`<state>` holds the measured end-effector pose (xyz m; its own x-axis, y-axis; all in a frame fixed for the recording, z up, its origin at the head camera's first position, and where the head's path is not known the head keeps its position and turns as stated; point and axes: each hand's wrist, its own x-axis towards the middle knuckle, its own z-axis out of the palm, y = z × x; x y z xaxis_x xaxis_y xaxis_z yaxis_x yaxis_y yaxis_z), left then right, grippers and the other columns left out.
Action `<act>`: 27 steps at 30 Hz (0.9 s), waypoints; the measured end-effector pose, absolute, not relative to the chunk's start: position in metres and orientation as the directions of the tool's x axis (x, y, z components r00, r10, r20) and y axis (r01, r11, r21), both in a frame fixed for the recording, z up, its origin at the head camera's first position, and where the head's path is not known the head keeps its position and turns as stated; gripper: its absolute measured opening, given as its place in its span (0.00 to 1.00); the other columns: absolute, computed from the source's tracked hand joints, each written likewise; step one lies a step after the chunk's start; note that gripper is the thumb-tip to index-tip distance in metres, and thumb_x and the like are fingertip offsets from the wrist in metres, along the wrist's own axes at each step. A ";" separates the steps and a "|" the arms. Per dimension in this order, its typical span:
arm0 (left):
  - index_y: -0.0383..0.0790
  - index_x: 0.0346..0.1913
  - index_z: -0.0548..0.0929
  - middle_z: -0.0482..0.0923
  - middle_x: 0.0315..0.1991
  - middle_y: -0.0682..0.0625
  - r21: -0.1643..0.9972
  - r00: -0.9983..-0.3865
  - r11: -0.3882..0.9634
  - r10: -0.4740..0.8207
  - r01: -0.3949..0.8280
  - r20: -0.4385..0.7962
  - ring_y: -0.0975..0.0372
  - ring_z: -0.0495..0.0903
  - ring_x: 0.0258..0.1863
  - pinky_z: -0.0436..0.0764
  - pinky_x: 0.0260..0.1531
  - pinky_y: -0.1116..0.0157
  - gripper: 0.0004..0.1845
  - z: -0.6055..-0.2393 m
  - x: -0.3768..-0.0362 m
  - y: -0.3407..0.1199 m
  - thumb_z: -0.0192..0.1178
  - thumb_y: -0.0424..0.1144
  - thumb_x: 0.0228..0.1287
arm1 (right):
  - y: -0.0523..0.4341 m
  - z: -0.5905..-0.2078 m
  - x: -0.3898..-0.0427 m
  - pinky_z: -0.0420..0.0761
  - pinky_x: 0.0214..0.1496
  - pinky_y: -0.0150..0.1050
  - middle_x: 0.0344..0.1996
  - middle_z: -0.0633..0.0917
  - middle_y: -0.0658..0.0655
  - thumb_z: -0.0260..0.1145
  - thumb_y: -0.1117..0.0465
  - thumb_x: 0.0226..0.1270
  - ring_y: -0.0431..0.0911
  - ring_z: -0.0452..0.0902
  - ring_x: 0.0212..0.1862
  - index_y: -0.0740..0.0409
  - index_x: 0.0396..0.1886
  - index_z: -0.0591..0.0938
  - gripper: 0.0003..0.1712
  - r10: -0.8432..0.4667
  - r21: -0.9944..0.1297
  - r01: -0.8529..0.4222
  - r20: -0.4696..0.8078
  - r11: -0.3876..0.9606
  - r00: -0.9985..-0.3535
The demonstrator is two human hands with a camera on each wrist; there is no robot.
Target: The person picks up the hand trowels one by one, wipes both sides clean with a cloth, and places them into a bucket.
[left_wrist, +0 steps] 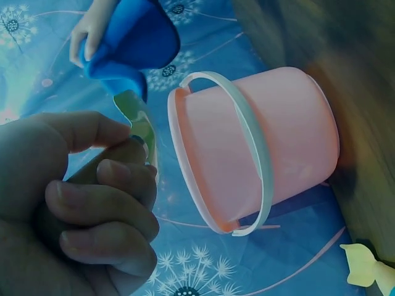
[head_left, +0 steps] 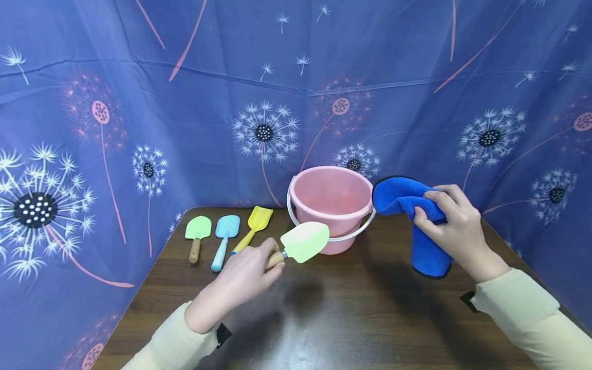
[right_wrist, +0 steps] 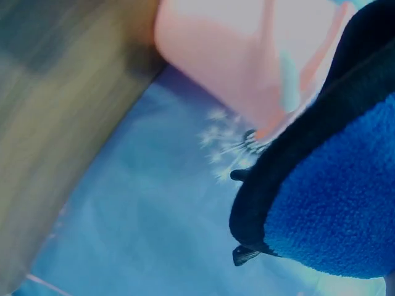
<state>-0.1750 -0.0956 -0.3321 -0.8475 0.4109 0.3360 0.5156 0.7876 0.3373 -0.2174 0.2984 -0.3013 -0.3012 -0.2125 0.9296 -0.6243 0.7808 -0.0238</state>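
My left hand [head_left: 250,270] grips the wooden handle of a pale green toy shovel [head_left: 305,241], held above the table in front of the bucket. In the left wrist view its curled fingers [left_wrist: 105,209] wrap round that handle. A blue towel [head_left: 427,246] with dark edging hangs from my right hand [head_left: 455,226], pinched between thumb and fingers. The towel fills much of the right wrist view and hides the hand there. Between the hands, farther back, stands a pink bucket [head_left: 330,205] with a white handle, upright.
At the left of the brown table [head_left: 351,318] lie a green shovel [head_left: 199,228] with a wooden handle, a light blue shovel [head_left: 226,228] and a yellow shovel [head_left: 260,218]. A blue dandelion-patterned cloth [head_left: 208,103] hangs behind and at the sides.
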 end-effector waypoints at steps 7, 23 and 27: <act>0.48 0.27 0.73 0.64 0.13 0.60 0.313 -0.846 0.792 0.442 0.524 0.299 0.69 0.63 0.12 0.63 0.13 0.69 0.13 -0.334 -0.184 -0.086 0.62 0.50 0.58 | 0.272 -0.289 -0.206 0.63 0.56 0.17 0.33 0.80 0.69 0.57 0.40 0.64 0.58 0.77 0.32 0.67 0.31 0.81 0.31 -0.244 0.028 -0.690 0.945 0.723 -0.218; 0.49 0.13 0.65 0.53 0.10 0.61 0.273 -0.783 0.735 0.567 0.621 0.254 0.70 0.57 0.13 0.60 0.15 0.70 0.25 -0.329 -0.209 -0.075 0.66 0.56 0.54 | 0.233 -0.278 -0.187 0.78 0.42 0.26 0.29 0.80 0.65 0.57 0.45 0.66 0.53 0.76 0.24 0.63 0.27 0.80 0.24 -0.364 0.180 -0.805 0.930 0.565 -0.047; 0.49 0.12 0.63 0.52 0.10 0.61 0.294 -0.780 0.722 0.584 0.626 0.225 0.70 0.55 0.12 0.58 0.15 0.70 0.26 -0.327 -0.215 -0.071 0.65 0.56 0.55 | 0.228 -0.279 -0.187 0.80 0.24 0.39 0.29 0.80 0.64 0.57 0.46 0.67 0.51 0.75 0.23 0.62 0.28 0.80 0.22 -0.422 0.228 -0.810 0.906 0.541 -0.027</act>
<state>-0.2150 -0.0714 -0.3271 -0.7796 0.5844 0.2252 0.6262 0.7221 0.2939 -0.1873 0.2277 -0.2795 -0.0274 -0.4225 0.9060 -0.8098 0.5408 0.2276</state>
